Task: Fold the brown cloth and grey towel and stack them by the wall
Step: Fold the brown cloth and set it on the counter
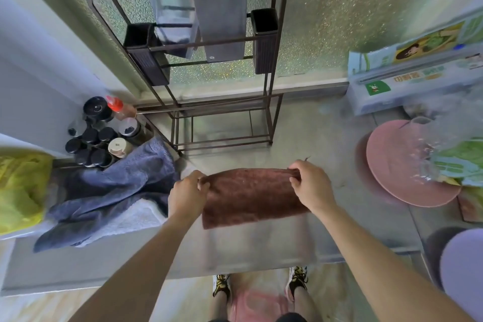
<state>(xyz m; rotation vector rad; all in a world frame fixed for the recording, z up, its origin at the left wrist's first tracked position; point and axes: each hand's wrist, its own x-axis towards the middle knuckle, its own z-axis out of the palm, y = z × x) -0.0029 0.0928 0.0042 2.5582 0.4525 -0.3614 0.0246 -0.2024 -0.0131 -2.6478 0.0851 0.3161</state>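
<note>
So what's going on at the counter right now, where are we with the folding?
A person is holding the brown cloth stretched between both hands, the left hand pinching one far corner and the right hand the other, with the cloth draped toward the counter's near edge. It looks mid-fold, not yet placed by the wall. The grey towel lies crumpled and unfolded to the left, beside the spice jars.

A single wide-angle head camera is looking steeply down from above a counter (261,243), close over both forearms. It is facing a frosted window (339,21) behind a metal rack (188,65), with the wearer's shoes (296,281) showing at the bottom edge.
</note>
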